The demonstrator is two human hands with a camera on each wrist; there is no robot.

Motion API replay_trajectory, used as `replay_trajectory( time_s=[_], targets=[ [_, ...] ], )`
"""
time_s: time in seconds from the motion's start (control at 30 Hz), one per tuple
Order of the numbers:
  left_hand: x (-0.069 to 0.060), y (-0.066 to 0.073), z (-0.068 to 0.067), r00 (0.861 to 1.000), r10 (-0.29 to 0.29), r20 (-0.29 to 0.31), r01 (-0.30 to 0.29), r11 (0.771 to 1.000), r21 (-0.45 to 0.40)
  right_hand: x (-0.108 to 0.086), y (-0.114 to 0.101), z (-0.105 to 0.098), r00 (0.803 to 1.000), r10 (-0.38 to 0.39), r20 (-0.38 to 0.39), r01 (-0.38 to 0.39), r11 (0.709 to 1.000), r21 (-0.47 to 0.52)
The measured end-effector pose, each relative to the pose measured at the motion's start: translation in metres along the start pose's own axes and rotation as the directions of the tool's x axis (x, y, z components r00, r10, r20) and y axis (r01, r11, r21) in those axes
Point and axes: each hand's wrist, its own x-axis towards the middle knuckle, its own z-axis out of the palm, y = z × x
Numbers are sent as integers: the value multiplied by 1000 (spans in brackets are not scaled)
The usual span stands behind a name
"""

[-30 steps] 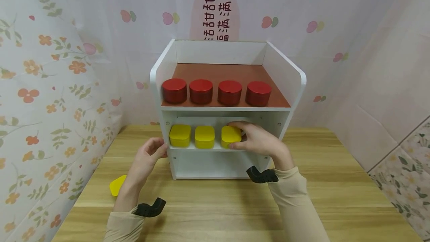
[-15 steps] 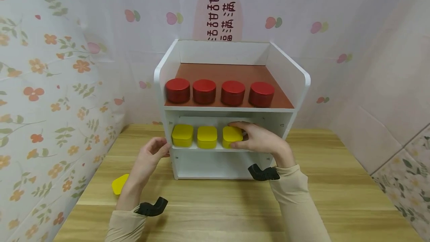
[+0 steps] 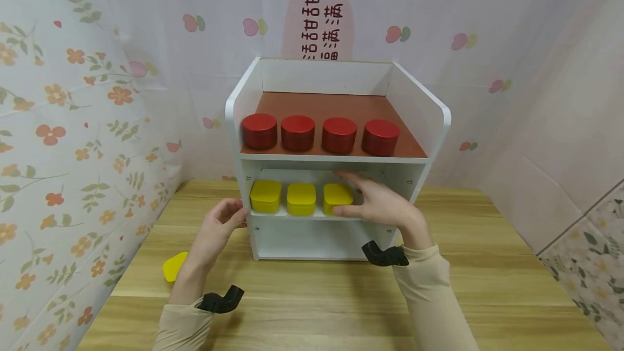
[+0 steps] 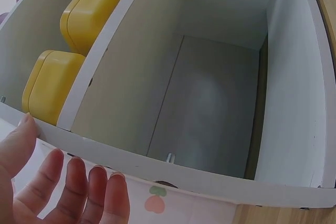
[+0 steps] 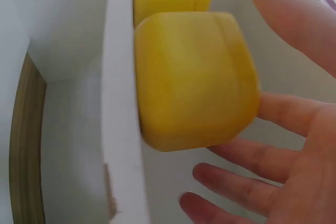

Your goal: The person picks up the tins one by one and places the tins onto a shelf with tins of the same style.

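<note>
Three yellow square tins with rounded corners stand in a row on the middle shelf: a left tin [image 3: 265, 197], a middle tin [image 3: 301, 199] and a right tin [image 3: 337, 198]. My right hand [image 3: 382, 206] is spread around the right tin, its thumb lifted off it in the right wrist view. Fingers lie behind that tin [image 5: 194, 82]; whether they touch it I cannot tell. My left hand [image 3: 216, 226] is at the left side panel of the white shelf unit [image 3: 336, 160], fingers loosely bent and holding nothing. The thumb tip is by the panel's front edge [image 4: 147, 160].
Several round red tins [image 3: 298, 133] line the front of the brown top board [image 3: 322, 107]. Below the yellow tins is a bottom compartment [image 3: 312, 240]. A yellow piece [image 3: 174, 267] lies on the wooden table [image 3: 302, 302], partly hidden by my left forearm.
My right hand's fingers have lifted and spread away from the right yellow tin, which stays on the shelf. The left hand keeps its place. The head view has shifted slightly.
</note>
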Motion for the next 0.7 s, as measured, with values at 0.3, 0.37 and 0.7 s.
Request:
replay_trajectory(
  time_s=[0.3, 0.37, 0.7],
  targets=[
    [0, 0, -1, 1000, -2, 2, 2, 1000, 2, -21, -8, -7, 993, -8, -120, 12, 999, 30],
    [0, 0, -1, 1000, -3, 3, 2, 1000, 3, -28, -9, -7, 988, -9, -157, 14, 999, 32],
    [0, 0, -1, 1000, -5, 3, 5, 1000, 6, -60, -7, -1, 954, -32, -297, 47, 998, 46]
  ],
)
